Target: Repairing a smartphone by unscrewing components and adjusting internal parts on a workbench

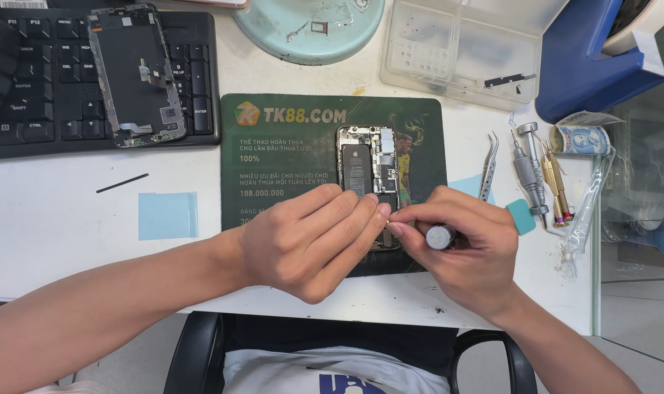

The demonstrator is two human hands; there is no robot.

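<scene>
An opened smartphone body lies on a dark green work mat, its battery and circuit boards exposed. My left hand rests over the phone's lower end, fingers curled and fingertips pinched together on it. My right hand is closed around a small screwdriver with a round silver cap, its tip pointing left toward my left fingertips. The phone's lower part is hidden under both hands.
A detached phone screen lies on a black keyboard. Behind the mat are a teal round dish and a clear parts box. Tweezers, several screwdrivers and a blue tape dispenser sit right. A blue square sheet lies left.
</scene>
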